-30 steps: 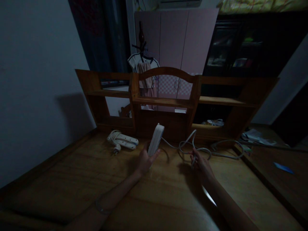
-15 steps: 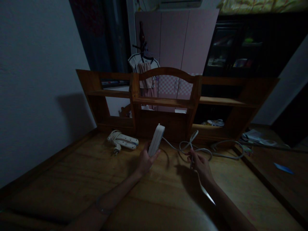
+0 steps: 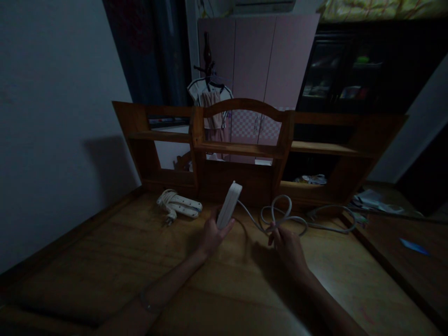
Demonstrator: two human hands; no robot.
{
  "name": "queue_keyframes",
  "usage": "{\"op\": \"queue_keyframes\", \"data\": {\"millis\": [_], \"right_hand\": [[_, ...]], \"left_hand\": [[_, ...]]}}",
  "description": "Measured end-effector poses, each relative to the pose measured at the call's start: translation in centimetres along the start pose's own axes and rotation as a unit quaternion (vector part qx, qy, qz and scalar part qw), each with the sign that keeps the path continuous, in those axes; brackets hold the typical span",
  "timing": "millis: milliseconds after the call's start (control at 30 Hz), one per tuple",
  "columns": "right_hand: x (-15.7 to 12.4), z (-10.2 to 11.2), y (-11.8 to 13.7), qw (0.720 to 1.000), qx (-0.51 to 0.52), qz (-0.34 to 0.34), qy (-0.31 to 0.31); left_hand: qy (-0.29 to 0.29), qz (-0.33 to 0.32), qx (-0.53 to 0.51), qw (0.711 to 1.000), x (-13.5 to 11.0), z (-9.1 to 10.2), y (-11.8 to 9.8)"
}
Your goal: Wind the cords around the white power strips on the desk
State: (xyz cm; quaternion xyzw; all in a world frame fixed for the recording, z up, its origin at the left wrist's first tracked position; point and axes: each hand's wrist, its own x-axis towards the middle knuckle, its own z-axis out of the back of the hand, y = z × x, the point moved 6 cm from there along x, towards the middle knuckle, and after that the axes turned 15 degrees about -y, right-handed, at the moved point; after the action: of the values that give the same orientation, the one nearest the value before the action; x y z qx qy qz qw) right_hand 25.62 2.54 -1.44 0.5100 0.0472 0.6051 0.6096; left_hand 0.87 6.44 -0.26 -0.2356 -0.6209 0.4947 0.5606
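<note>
Here we go: before the wooden shelf's left section lies a cord-wrapped power strip; before its middle, our left hand grips a tilted white strip; toward its right section, our right hand pinches the looped cable. Pull hard, and those crossing loops could knot, perhaps jerking the strip from our grasp!

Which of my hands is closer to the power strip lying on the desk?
Left: your left hand is to the right of the power strip and nearer you; your right hand is farther right, holding the gray cable.
</note>
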Motion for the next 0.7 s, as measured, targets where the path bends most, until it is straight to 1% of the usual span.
{"op": "queue_keyframes", "data": {"millis": [167, 433, 700], "right_hand": [[0.06, 0.18, -0.13, 1.000, 0.010, -0.011, -0.010], [0.00, 0.28, 0.00, 0.999, 0.006, -0.035, -0.006], [-0.25, -0.48, 0.37, 1.000, 0.019, 0.017, 0.010]], "left_hand": [[0.006, -0.007, 0.003, 1.000, -0.09, -0.11, -0.08], [0.018, -0.029, 0.017, 0.999, -0.14, -0.03, -0.49], [0.019, -0.032, 0.015, 0.999, -0.19, -0.08, -0.47]]}}
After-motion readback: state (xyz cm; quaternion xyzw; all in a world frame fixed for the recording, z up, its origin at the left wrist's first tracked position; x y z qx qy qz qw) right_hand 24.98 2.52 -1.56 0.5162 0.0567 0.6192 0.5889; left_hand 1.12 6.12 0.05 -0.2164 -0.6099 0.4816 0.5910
